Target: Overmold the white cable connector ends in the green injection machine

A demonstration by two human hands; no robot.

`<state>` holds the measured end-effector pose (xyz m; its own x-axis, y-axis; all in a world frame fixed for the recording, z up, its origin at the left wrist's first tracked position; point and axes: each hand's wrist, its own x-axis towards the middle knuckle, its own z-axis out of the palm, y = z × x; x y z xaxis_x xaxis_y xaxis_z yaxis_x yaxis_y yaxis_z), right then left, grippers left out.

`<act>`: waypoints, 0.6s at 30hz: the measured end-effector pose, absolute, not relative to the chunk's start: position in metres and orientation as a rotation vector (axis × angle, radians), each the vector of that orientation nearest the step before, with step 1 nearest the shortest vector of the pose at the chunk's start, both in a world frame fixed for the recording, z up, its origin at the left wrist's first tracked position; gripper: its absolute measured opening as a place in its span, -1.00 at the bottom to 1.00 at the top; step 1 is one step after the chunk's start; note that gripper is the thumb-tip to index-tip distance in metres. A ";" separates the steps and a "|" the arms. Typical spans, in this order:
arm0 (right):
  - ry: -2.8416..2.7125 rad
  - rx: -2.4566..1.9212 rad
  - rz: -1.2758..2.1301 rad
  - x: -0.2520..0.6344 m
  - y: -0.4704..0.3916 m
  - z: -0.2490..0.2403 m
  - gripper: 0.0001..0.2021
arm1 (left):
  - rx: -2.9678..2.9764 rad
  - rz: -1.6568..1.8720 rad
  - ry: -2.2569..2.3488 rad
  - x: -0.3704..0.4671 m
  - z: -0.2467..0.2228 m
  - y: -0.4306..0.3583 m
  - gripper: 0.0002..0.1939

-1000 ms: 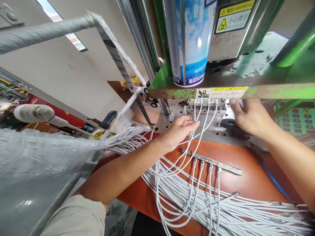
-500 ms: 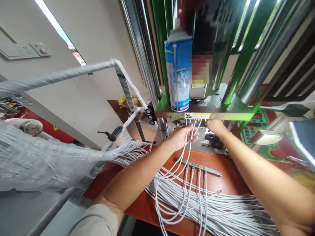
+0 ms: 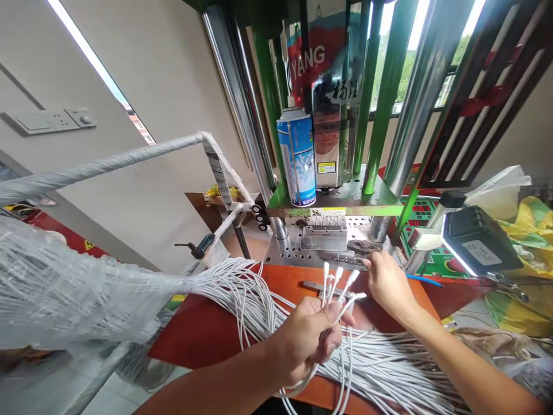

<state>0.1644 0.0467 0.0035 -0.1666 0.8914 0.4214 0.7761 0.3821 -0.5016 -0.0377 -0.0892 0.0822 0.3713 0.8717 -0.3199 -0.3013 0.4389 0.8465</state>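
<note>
My left hand (image 3: 313,337) is closed around several white cables (image 3: 325,294), their white moulded plug ends (image 3: 353,278) fanning upward above the fist. At the front of the press bed, my right hand (image 3: 386,282) pinches the end of a narrow metal bar (image 3: 343,259); its fingertips are partly hidden. Behind that bar sits a metal mould block (image 3: 325,236) under the press plate. Another metal bar (image 3: 311,286) lies on the orange-brown table (image 3: 276,282), partly covered by the held cables and my left hand.
A blue spray can (image 3: 297,161) stands on the green press plate (image 3: 345,203). Bundled white cables (image 3: 389,363) spread across the table. Plastic-wrapped cables (image 3: 86,288) and a wrapped rail (image 3: 108,164) are at left. At right are a control panel (image 3: 419,222) and a black box (image 3: 479,242).
My left hand has drawn the cables out from under the press plate toward me. My right hand has come down from the mould to the metal bar at the bed's front.
</note>
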 end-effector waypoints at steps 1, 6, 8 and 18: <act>-2.013 -1.407 0.269 0.169 0.048 0.002 -0.73 | 0.820 0.827 0.867 -0.041 0.085 -0.092 -0.53; -2.107 -1.272 0.538 0.181 0.041 0.005 -0.61 | 1.050 0.734 0.850 -0.058 0.090 -0.093 -0.48; -2.075 -1.229 0.637 0.177 0.032 0.017 -0.53 | 1.109 0.697 0.852 -0.061 0.090 -0.091 -0.48; -1.536 -0.847 1.725 0.208 -0.030 0.067 -0.60 | 1.537 0.517 0.893 -0.075 0.136 -0.098 -0.54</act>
